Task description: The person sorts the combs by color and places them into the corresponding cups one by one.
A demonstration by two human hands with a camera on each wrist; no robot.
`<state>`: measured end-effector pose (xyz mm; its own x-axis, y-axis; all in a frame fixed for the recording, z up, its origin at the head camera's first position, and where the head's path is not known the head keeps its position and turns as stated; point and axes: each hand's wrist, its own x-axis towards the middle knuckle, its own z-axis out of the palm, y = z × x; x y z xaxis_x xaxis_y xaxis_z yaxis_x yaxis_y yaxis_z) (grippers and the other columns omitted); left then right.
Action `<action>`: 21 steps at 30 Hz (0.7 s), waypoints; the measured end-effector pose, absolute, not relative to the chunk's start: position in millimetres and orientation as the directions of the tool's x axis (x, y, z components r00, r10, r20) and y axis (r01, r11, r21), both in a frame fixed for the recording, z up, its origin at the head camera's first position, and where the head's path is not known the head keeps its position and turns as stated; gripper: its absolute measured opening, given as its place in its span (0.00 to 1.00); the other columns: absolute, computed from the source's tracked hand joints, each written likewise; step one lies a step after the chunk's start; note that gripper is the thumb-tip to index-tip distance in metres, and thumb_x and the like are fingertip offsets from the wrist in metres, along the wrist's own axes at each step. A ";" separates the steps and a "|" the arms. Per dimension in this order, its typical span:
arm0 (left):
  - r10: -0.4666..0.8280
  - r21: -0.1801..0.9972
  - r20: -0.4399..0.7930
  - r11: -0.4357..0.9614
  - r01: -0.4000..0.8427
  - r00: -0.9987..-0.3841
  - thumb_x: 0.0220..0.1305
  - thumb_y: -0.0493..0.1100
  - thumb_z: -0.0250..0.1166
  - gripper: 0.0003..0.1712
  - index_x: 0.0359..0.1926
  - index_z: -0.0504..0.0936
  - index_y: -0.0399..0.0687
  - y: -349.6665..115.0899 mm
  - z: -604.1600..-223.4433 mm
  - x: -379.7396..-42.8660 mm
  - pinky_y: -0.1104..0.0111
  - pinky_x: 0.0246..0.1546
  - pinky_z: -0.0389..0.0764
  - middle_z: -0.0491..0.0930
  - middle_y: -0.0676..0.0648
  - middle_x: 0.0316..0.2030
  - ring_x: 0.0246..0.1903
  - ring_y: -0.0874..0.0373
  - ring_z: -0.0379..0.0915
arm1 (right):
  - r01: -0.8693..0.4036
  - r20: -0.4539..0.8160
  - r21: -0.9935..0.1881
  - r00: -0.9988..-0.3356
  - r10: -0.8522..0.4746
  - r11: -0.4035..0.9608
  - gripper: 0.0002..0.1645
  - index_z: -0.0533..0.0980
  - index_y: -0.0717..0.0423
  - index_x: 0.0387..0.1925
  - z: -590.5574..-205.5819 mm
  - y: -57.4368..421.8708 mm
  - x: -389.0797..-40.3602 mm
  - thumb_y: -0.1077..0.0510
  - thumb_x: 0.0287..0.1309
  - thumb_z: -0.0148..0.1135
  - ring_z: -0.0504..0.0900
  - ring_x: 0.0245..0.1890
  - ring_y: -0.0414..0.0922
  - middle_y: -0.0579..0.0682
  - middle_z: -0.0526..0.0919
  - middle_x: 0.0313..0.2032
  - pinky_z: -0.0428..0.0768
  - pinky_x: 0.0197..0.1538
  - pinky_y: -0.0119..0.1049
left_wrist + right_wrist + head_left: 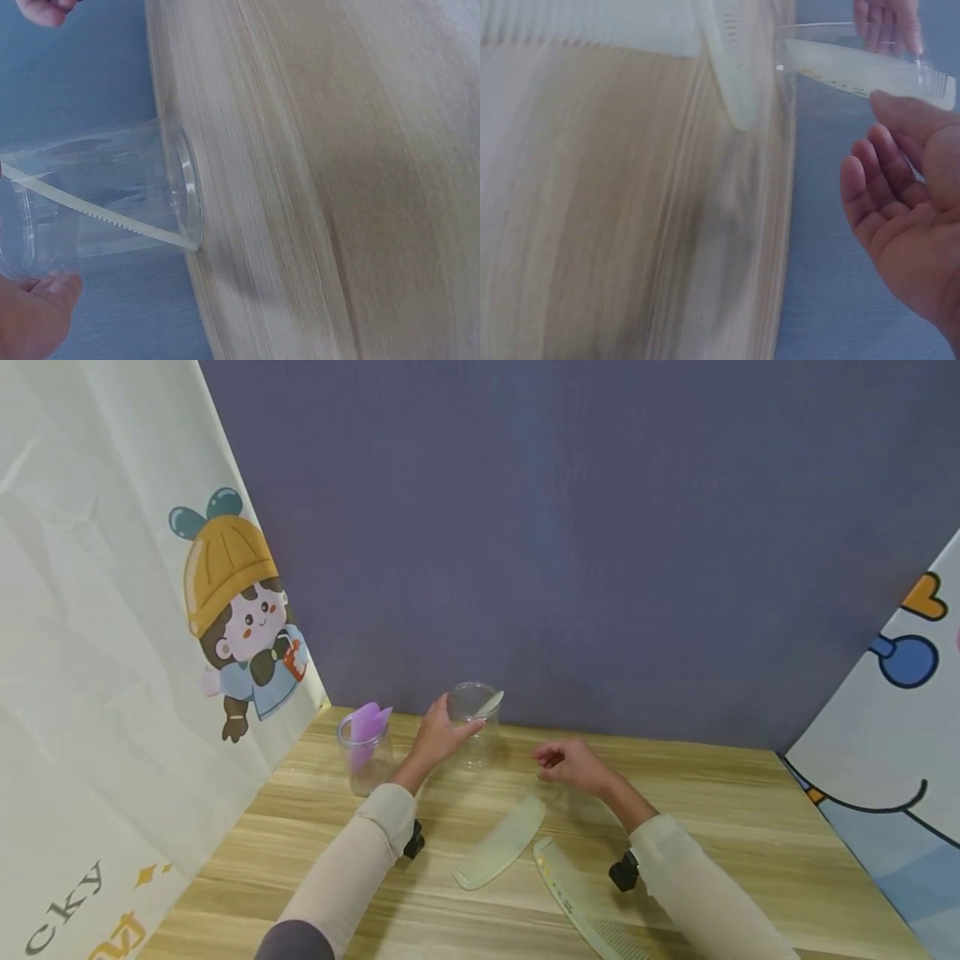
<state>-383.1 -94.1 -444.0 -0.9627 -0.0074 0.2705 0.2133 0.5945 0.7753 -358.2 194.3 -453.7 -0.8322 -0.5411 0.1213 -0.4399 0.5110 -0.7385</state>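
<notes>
A clear plastic cup (471, 747) stands near the table's back edge, with my left hand (441, 735) gripping its side near the rim. Inside it a pale green comb (112, 217) leans at a slant, its end poking above the rim. My right hand (573, 766) hovers to the right of the cup, fingers loosely curled with nothing in them; the right wrist view shows its bare palm. Two more pale green combs lie on the table in front of the hands: a broad one (501, 843) and a longer one (581, 902) with small printed marks.
Left of my left hand stands a second clear cup (371, 777) holding purple pieces (367, 727). The wooden table (720, 835) meets a dark grey-blue panel (600, 568) at the back. Printed white sheets (90, 652) flank it on both sides.
</notes>
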 end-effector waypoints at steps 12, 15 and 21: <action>-0.008 0.769 0.260 0.606 0.202 -0.966 0.56 0.62 0.74 0.58 0.75 0.59 0.35 -93.8 -442.4 -383.1 0.43 0.67 0.72 0.69 0.30 0.68 0.66 0.34 0.69 | -0.643 0.004 -0.536 -0.650 -0.760 0.547 0.30 0.79 0.58 0.61 -470.1 196.7 -351.4 0.62 0.55 0.74 0.80 0.50 0.52 0.57 0.80 0.55 0.82 0.52 0.45; -0.013 0.768 0.256 0.610 0.195 -0.967 0.56 0.63 0.74 0.58 0.76 0.59 0.36 -93.9 -442.8 -382.7 0.44 0.67 0.72 0.68 0.30 0.69 0.67 0.34 0.69 | -0.638 -0.029 -0.546 -0.634 -0.773 0.544 0.33 0.78 0.57 0.62 -474.5 195.7 -349.7 0.62 0.53 0.76 0.77 0.50 0.51 0.56 0.77 0.57 0.80 0.53 0.42; -0.017 0.761 0.267 0.617 0.200 -0.964 0.56 0.63 0.74 0.57 0.75 0.60 0.36 -93.9 -443.2 -382.6 0.44 0.68 0.72 0.69 0.31 0.68 0.67 0.35 0.69 | -0.625 -0.075 -0.554 -0.621 -0.780 0.550 0.36 0.77 0.53 0.65 -481.2 191.6 -348.6 0.60 0.53 0.77 0.74 0.54 0.49 0.54 0.73 0.61 0.77 0.55 0.39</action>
